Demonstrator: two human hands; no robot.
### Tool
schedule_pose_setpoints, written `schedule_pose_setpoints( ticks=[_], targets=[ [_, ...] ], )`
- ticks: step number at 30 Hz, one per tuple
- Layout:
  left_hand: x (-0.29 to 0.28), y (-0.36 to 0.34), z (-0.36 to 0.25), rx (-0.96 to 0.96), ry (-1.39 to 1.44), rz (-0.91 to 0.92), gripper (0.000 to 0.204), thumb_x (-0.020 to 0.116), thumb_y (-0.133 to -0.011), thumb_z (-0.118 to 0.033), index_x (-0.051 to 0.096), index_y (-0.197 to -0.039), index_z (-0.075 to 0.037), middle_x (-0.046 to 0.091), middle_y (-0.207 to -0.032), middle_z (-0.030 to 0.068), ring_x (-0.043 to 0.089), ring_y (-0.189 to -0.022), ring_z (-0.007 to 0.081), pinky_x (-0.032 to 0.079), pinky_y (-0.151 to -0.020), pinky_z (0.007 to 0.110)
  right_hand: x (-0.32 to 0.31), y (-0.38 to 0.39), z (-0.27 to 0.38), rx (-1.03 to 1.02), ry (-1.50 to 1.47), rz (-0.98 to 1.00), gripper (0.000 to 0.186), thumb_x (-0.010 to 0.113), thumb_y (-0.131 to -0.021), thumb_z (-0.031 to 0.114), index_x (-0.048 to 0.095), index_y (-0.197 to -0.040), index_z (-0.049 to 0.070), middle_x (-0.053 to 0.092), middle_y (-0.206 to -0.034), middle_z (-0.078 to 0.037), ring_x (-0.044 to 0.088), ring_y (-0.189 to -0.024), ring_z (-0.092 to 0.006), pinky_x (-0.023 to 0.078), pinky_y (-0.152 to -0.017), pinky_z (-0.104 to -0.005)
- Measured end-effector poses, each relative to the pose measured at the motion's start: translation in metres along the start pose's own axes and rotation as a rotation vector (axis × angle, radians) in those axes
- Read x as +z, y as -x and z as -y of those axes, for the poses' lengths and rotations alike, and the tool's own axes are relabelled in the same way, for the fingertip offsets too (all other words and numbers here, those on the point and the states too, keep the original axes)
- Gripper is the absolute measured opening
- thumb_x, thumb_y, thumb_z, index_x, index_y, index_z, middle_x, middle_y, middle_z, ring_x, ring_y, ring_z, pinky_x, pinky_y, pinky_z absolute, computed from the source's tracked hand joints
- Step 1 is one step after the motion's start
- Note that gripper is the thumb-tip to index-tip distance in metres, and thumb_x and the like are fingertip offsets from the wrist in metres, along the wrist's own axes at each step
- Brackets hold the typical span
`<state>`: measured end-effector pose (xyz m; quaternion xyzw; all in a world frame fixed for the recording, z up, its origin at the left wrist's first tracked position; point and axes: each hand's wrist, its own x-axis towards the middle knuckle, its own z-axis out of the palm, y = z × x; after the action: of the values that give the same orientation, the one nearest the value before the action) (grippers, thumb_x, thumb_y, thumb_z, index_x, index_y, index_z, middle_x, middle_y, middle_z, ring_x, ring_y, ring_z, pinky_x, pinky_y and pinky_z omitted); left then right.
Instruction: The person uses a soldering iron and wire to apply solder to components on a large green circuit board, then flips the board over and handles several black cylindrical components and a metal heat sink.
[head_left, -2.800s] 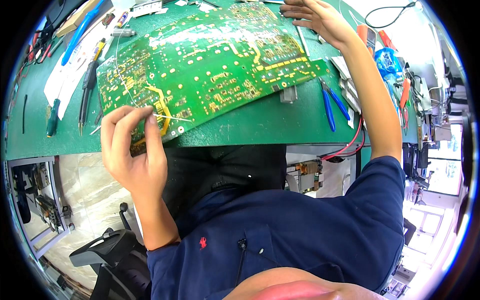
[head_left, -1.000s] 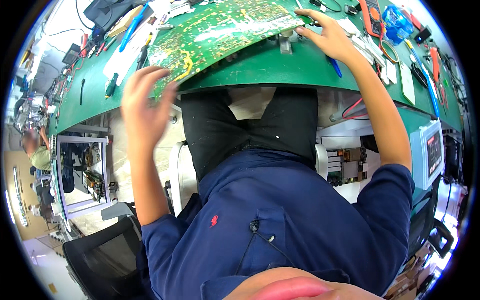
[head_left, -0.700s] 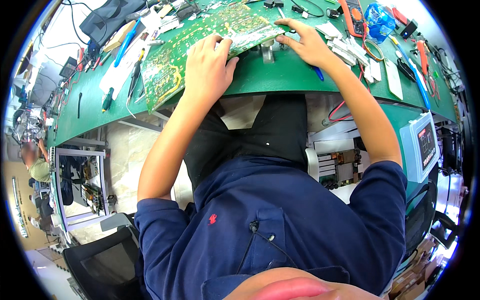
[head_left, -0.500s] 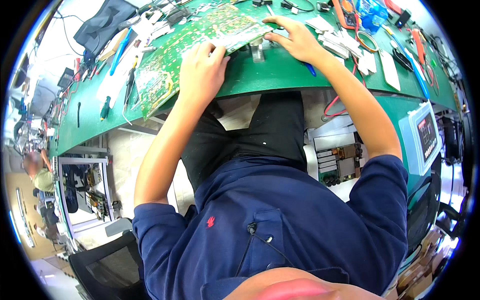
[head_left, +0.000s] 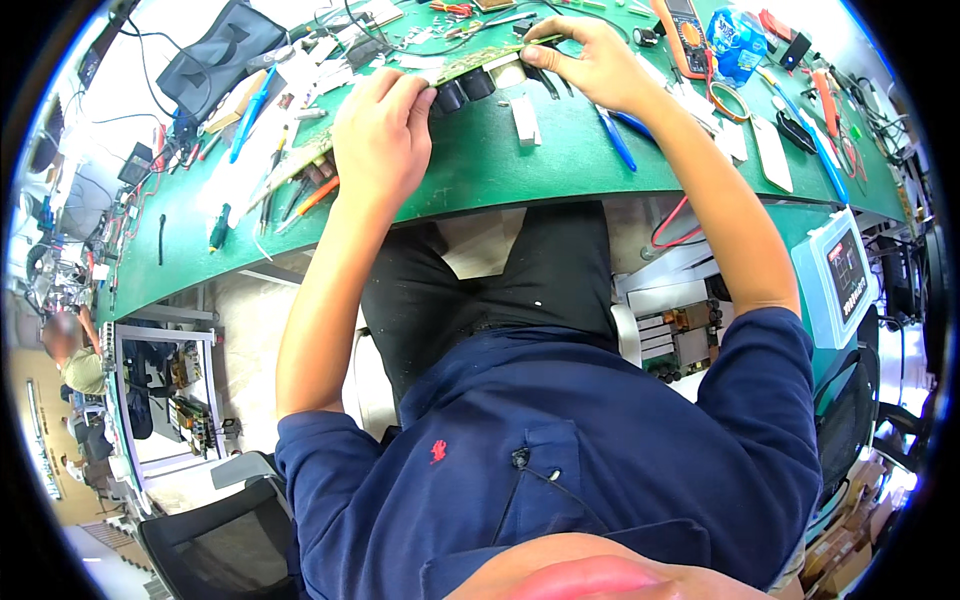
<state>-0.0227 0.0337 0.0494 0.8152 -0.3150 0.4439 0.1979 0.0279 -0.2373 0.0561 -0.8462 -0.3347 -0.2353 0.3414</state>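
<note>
A large green circuit board is tilted up over the workbench, seen almost edge-on. Black cylindrical capacitors and other parts stick out from its near-facing side. My left hand pinches its near edge left of the middle, fingers closed on it. At the right corner my right hand grips the board between thumb and fingers. Below the right part of the board stands a small white block. Blue-handled pliers lie beside my right wrist, and an orange-handled tool lies by my left forearm.
A green bench carries a blue pen-like tool, a green screwdriver, an orange multimeter, a tape roll and a blue packet. A clear-lidded case sits at the right. Another person is at far left.
The board has swung from lying nearly face-up to edge-on, so its component side now shows. Both hands keep hold of it. The pliers and orange-handled tool have come into view.
</note>
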Motion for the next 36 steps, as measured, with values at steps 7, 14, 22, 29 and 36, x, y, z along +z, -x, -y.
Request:
schedule_pose_setpoints(
  ticks=[7, 14, 22, 29, 36],
  targets=[
    [-0.021, -0.033, 0.017, -0.187, 0.023, 0.074, 0.014, 0.067, -0.087, -0.019, 0.070, -0.087, -0.005, 0.064, -0.083, 0.0097, 0.064, -0.080, 0.0327, 0.050, -0.070, 0.041, -0.012, -0.033, 0.021, 0.349, -0.188, 0.147, 0.042, 0.062, -0.096, 0.038, 0.068, -0.102, -0.003, 0.071, -0.089, -0.009, 0.066, -0.082, -0.0152, 0.051, -0.075, -0.0287],
    [-0.017, -0.047, 0.042, 0.010, -0.039, 0.085, 0.027, 0.071, -0.086, -0.028, 0.068, -0.099, -0.004, 0.066, -0.094, 0.0102, 0.064, -0.089, 0.0319, 0.049, -0.078, 0.038, -0.006, -0.056, 0.003, 0.319, -0.244, 0.017, 0.044, 0.065, -0.092, 0.041, 0.073, -0.084, -0.002, 0.065, -0.069, -0.005, 0.058, -0.066, -0.0115, 0.046, -0.064, -0.0289],
    [-0.007, -0.065, 0.059, 0.072, -0.143, 0.186, 0.048, 0.076, -0.078, -0.041, 0.065, -0.109, -0.005, 0.064, -0.101, 0.0108, 0.062, -0.096, 0.0339, 0.049, -0.085, 0.043, -0.010, -0.076, -0.001, 0.207, -0.100, -0.102, 0.046, 0.071, -0.085, 0.042, 0.071, -0.093, -0.003, 0.068, -0.076, -0.009, 0.060, -0.069, -0.0148, 0.047, -0.063, -0.0314],
    [0.001, -0.075, 0.070, 0.035, -0.175, 0.216, 0.049, 0.076, -0.079, -0.044, 0.066, -0.108, -0.005, 0.065, -0.101, 0.0114, 0.062, -0.099, 0.0343, 0.049, -0.086, 0.043, -0.015, -0.096, 0.038, 0.030, 0.194, 0.194, 0.049, 0.083, -0.065, 0.029, 0.070, -0.103, 0.001, 0.069, -0.083, -0.015, 0.066, -0.077, -0.0270, 0.052, -0.071, -0.0375],
    [0.002, -0.075, 0.085, -0.035, -0.114, 0.250, 0.056, 0.075, -0.078, -0.049, 0.066, -0.112, -0.005, 0.065, -0.104, 0.0124, 0.062, -0.100, 0.0345, 0.049, -0.088, 0.043, -0.007, -0.099, 0.043, 0.003, 0.315, 0.115, 0.046, 0.082, -0.066, 0.033, 0.071, -0.099, 0.002, 0.070, -0.089, -0.018, 0.066, -0.084, -0.0341, 0.051, -0.076, -0.0413]
  ],
)
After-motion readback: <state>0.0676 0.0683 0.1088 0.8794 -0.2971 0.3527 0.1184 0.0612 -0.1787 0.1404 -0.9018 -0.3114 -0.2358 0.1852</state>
